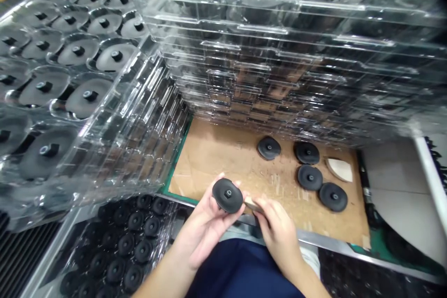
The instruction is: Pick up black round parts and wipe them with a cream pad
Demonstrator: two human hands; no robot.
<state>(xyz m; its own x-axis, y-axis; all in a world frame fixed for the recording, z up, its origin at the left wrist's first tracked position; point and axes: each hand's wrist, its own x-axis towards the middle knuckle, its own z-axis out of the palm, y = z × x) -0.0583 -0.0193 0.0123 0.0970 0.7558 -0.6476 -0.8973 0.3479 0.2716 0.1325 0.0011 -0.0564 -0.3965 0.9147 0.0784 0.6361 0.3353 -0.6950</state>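
My left hand [211, 226] is closed round a black oval disc with a short stub [227, 195], the stub facing up. My right hand [277, 228] pinches a thin beige piece [252, 204], its tip at or very near the disc's right edge; whether they touch is unclear. Several similar black discs lie stub-up on the cardboard sheet [209, 149], among them one disc [268, 147] standing apart and another disc [333, 197] at the right. A beige wedge-shaped piece [339, 169] lies beside them.
Tall stacks of clear plastic trays [265, 65] wall the far side. At the left, another tray stack [139, 116] holds many discs on top. Below it sits a lower tray of discs [122, 242]. A metal edge [321, 239] runs along the front.
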